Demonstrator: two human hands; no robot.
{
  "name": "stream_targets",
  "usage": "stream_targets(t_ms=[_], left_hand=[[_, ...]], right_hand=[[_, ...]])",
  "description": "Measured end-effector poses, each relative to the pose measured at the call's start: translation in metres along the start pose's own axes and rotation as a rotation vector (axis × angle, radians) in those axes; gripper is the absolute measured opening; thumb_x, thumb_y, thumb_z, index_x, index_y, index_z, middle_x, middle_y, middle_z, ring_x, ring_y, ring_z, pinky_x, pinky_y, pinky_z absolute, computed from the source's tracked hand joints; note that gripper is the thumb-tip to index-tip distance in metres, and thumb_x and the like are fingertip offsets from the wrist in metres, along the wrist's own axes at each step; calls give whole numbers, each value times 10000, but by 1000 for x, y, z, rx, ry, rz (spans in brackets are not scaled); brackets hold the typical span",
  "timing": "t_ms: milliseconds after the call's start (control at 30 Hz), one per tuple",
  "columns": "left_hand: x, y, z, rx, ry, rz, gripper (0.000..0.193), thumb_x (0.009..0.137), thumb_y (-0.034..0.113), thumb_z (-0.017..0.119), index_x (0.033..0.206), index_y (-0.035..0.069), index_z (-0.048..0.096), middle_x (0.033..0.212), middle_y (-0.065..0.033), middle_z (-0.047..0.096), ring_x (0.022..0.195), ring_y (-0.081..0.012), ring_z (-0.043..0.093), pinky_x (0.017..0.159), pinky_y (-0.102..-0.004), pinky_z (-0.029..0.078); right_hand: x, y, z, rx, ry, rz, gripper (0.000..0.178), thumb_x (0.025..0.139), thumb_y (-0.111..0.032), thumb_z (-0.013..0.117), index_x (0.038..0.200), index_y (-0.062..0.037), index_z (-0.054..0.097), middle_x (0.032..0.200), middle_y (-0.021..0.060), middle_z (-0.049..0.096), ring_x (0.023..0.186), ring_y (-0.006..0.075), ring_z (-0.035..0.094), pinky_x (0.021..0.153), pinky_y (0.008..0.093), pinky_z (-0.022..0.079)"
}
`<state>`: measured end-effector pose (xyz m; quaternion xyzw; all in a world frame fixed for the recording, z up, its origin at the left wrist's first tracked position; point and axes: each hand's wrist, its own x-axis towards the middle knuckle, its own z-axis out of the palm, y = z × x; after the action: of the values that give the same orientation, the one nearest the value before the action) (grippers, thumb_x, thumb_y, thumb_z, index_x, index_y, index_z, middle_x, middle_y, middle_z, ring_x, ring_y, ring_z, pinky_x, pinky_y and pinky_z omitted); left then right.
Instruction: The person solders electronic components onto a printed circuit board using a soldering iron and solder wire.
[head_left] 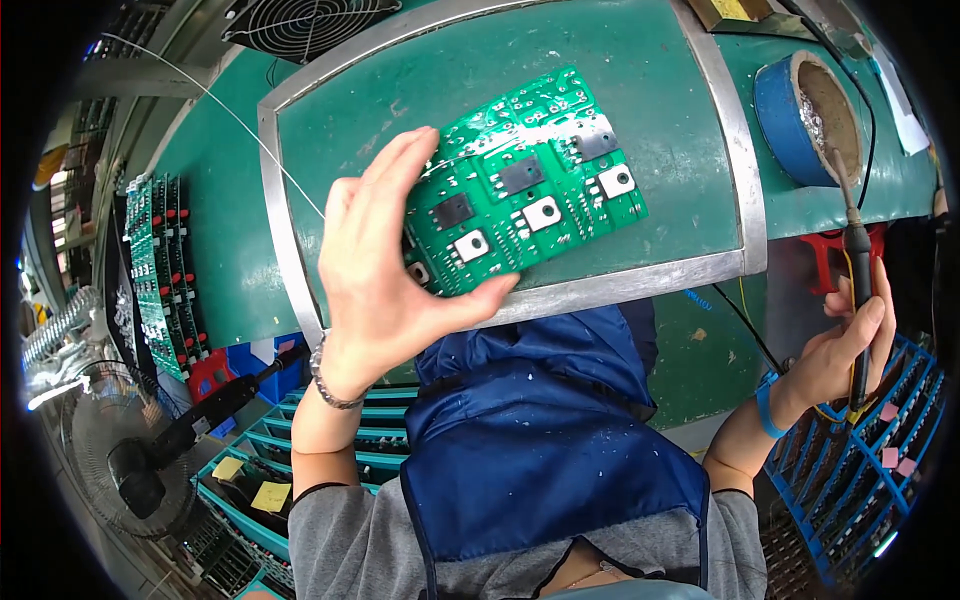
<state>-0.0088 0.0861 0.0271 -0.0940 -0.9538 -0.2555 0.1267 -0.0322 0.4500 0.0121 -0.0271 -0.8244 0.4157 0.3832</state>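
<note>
The left hand (pixel 365 265) grips the left end of a green circuit board (pixel 522 180), held askew over the workbench (pixel 690 150), near its near metal edge (pixel 635 288); bare green surface separates it from the far and right edges. The hand hides the board's left end. Outside the near right corner, the right hand (pixel 845 350) grasps a soldering iron (pixel 857 250), its tip overlapping a blue ring (pixel 776 115); contact is unclear.
</note>
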Motion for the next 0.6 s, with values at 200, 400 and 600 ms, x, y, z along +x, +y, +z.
stream_targets(t_ms=[200,400,600], left_hand=[[-4,10,30,199,78,-9,862,556,320,882,1282,11,536,1213,-117,584,919,-282,560,756,-351,520],[4,25,6,211,-174,-100,1030,528,406,894,1375,13,460,1207,-131,582,977,-303,542,846,-381,481],[-5,10,-12,297,-323,-73,1046,540,345,878,1407,-2,408,1193,-139,572,985,-303,543,832,-378,498]], right_hand=[[5,-9,10,-217,-17,-104,399,1029,-207,430,1114,115,649,912,198,699,671,143,629,633,250,505],[8,-10,8,-167,-10,-36,419,1028,-242,436,1098,102,665,882,177,700,679,127,619,641,237,487],[3,-10,7,-164,-85,9,446,1022,-253,426,1146,124,629,912,194,699,714,143,643,657,240,482]])
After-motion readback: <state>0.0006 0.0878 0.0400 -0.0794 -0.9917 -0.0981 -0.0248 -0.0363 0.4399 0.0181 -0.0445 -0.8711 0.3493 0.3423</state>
